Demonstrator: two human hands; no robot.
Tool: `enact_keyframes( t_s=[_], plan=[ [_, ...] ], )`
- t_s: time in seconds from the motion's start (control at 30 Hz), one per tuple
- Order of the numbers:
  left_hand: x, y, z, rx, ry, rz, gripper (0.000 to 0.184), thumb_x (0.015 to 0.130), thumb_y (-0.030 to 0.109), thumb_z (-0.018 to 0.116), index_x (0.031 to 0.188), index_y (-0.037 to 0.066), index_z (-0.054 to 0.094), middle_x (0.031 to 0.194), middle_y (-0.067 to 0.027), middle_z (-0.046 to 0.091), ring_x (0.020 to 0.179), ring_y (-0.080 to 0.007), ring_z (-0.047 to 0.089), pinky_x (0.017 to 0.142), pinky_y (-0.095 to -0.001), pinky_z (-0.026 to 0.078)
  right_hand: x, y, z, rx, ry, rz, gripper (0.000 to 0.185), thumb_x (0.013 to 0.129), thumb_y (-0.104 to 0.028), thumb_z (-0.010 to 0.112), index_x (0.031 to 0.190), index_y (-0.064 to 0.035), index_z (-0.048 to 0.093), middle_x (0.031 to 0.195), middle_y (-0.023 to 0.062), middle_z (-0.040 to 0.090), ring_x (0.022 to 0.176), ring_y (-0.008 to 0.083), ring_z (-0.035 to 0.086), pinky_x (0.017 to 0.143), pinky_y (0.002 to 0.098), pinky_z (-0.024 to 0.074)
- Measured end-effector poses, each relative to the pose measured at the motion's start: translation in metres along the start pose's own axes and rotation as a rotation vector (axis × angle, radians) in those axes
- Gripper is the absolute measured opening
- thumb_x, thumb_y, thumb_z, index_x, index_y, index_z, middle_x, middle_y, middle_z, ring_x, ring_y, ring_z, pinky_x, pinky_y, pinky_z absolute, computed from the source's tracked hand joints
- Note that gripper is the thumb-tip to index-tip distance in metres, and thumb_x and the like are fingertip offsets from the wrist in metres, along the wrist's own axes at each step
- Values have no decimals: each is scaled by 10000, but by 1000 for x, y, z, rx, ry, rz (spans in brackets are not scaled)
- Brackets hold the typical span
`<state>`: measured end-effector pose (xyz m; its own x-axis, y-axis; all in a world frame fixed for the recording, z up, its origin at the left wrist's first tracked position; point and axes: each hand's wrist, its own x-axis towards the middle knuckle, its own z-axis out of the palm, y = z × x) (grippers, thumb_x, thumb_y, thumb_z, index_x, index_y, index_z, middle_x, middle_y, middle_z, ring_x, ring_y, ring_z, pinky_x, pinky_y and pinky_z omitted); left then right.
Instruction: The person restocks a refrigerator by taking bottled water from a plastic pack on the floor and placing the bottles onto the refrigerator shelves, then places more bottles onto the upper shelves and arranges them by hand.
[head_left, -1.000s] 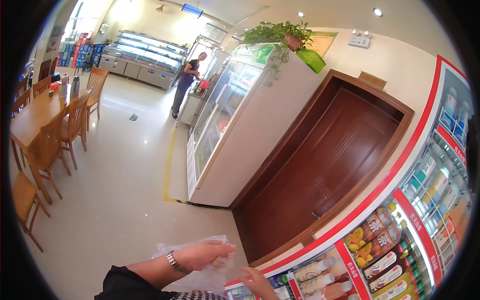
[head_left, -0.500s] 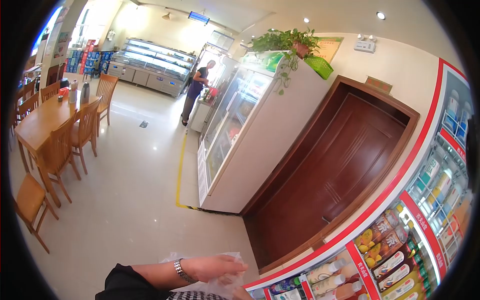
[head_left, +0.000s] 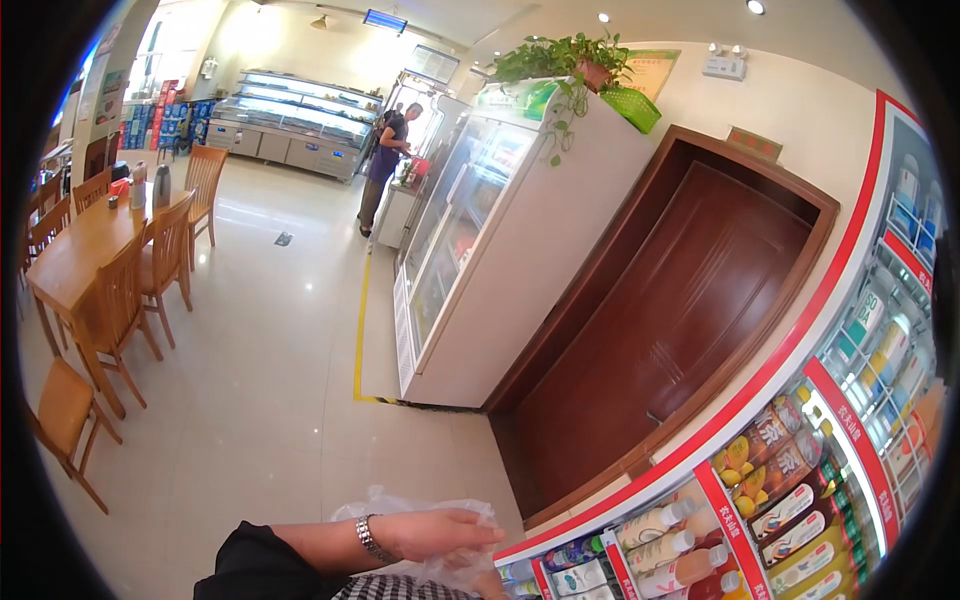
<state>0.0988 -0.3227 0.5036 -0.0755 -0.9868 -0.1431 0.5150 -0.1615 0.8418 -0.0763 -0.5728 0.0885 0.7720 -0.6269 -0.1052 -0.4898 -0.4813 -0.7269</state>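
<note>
My left hand, with a metal watch on its wrist, is at the bottom centre, its fingers closed on a thin, clear plastic bag. The bag's crumpled film shows above, behind and below the hand. Just under it, at the bottom edge, a small part of my right hand shows against the bag; its fingers are hidden. A black sleeve and checked cloth lie below my left forearm.
A drinks cooler with bottles stands close at right. Beyond are a brown door, a tall fridge topped by a plant, and a person at a counter. A wooden table with chairs stands left.
My right hand has moved left and down, under my left hand, and shows less. My left hand has shifted slightly lower and right with the bag. The view has shifted a little.
</note>
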Motion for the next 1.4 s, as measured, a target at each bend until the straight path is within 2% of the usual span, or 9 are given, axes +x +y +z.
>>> enact_keyframes(
  t_s=[0.1,0.13,0.43,0.67,0.87,1.0,1.1,1.17,1.4],
  plan=[
    [7,-6,-6,6,6,5,317,1010,317,472,757,127,467,668,89,319,568,-42,285,501,-223,245,28,76,4,195,-185,85,506,883,-404,579,1268,-84,509,1272,261,531,1167,378,530,963,448,422],
    [9,-9,-10,7,-7,17,316,1010,312,472,754,127,465,668,89,316,567,-43,283,501,-224,243,4,4,-25,-30,-8,146,415,857,-435,551,1026,-70,657,928,247,658,901,400,634,796,497,494],
    [10,4,-27,60,202,293,294,992,341,503,852,93,574,680,90,419,577,-20,354,507,-194,311,-59,-111,-98,-188,218,-168,333,930,-321,492,986,-30,644,937,201,647,852,393,614,727,455,488],
    [35,-26,-41,1249,578,318,589,821,586,604,884,0,610,801,-218,642,775,-425,624,709,-460,497,-65,-199,-141,-399,212,-247,296,893,-303,489,850,-39,617,749,246,611,702,466,578,631,513,459],
    [73,-86,-59,1528,364,86,519,874,562,526,905,60,652,840,-186,663,777,-346,656,709,-459,521,-56,-251,-171,-549,225,-185,299,800,-392,559,890,-127,665,750,147,662,652,382,640,588,498,505],
    [72,-59,-107,1139,577,513,346,940,346,532,1033,44,674,976,-186,673,920,-340,641,823,-418,487,-52,-262,-200,-489,397,-259,208,812,-320,563,813,-122,625,671,150,616,600,374,613,543,468,482],
    [37,-5,-138,116,710,385,263,940,310,586,973,51,622,777,9,576,572,-86,507,540,-233,455,-56,-261,-222,-389,452,-276,228,807,-298,575,754,-77,586,664,163,603,614,370,602,536,461,456],
    [16,17,-166,-233,459,428,278,958,336,559,908,64,586,770,5,568,597,-96,532,524,-256,464,-59,-267,-233,-461,515,-261,221,800,-269,572,731,-59,563,659,163,594,623,366,598,538,455,449],
    [9,13,-152,-160,755,505,299,952,309,549,1083,43,582,930,-36,598,804,-153,566,692,-283,478,-63,-262,-237,-517,457,-236,212,782,-256,582,727,-53,548,654,144,584,606,355,580,529,431,438]
  ],
)
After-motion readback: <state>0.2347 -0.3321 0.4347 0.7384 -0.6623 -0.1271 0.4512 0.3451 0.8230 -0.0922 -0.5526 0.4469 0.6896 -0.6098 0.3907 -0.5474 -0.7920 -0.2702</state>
